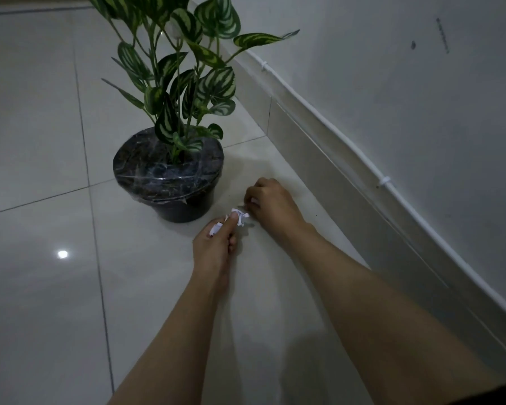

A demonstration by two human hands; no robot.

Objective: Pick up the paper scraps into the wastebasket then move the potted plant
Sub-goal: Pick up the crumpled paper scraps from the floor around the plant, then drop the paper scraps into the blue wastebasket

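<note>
Small white crumpled paper scraps (237,215) pinched in left hand (214,244), just right of black round plastic plant pot (170,182). Right hand (268,200) nearer, fingertips closed at floor; held content not discernible. Wastebasket not seen.

The potted plant (170,173) stands on the floor (41,287) just beyond and a little left of the left hand (214,244), with the right hand (270,201) near its right side. Paper scraps (238,215) sit between the two hands, at their fingertips and low to the floor. The wall (392,112) runs along the right of the right hand, a cable (348,147) fixed along it
</note>
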